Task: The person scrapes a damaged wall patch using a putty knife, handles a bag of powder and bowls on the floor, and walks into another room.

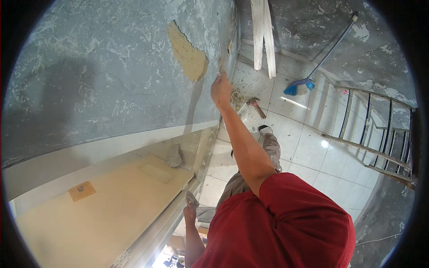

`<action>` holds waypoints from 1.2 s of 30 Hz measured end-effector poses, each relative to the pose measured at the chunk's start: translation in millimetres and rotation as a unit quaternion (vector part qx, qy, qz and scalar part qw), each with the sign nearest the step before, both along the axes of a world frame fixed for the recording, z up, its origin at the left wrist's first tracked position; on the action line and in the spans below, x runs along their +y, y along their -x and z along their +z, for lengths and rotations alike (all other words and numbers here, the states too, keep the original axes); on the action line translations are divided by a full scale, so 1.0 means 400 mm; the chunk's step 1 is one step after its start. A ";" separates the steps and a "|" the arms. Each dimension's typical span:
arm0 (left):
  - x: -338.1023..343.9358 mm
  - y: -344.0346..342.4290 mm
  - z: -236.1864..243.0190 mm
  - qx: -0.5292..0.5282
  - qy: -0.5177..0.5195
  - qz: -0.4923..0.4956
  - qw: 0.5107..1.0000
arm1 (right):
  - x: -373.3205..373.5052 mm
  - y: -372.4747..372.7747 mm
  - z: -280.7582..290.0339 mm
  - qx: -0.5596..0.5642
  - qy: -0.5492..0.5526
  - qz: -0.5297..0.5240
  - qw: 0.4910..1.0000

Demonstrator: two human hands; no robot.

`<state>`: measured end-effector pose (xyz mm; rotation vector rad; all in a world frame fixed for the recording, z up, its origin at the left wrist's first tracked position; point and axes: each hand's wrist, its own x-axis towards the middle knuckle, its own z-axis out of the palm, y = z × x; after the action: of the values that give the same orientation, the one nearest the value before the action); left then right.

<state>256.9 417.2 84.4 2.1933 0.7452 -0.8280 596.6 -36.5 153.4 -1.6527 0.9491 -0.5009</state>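
My right arm reaches up to the grey-blue wall (116, 76), whose paint is worn and scratched. My right hand (220, 91) is closed close to the wall's edge, and a thin pale-brown piece (222, 67) sticks up past the fingers; its kind is unclear. Left of this hand, a bare tan patch (187, 53) shows where the wall's surface has come away. My left hand (190, 214) hangs low beside the tan board, closed around a grey, dusty piece (191, 199) that I cannot make out.
A hammer (257, 107) lies among debris (239, 97) on the tiled floor. White boards (263, 35) and a blue broom (300, 86) lean at the back. A ladder (357, 145) stands right. On the tan board (116, 214) sit a grey lump (174, 156) and an orange-brown square (82, 192).
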 end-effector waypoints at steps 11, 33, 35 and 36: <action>-0.054 0.003 0.044 0.013 -0.016 0.055 0.998 | 0.053 -0.037 -0.093 -0.026 0.113 0.118 0.986; 0.001 0.084 0.002 0.089 -0.061 0.007 0.994 | 0.041 -0.030 -0.055 -0.040 0.127 0.125 0.983; -0.026 0.034 0.033 -0.070 -0.066 -0.144 0.985 | 0.048 -0.037 -0.064 0.014 0.150 0.142 0.978; -0.069 -0.014 0.070 -0.023 -0.062 -0.061 0.996 | 0.026 -0.019 -0.078 0.018 0.152 0.143 0.978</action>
<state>262.6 389.5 112.4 2.3807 0.6612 -0.8079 604.2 -26.0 122.4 -2.0426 0.6660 -0.4342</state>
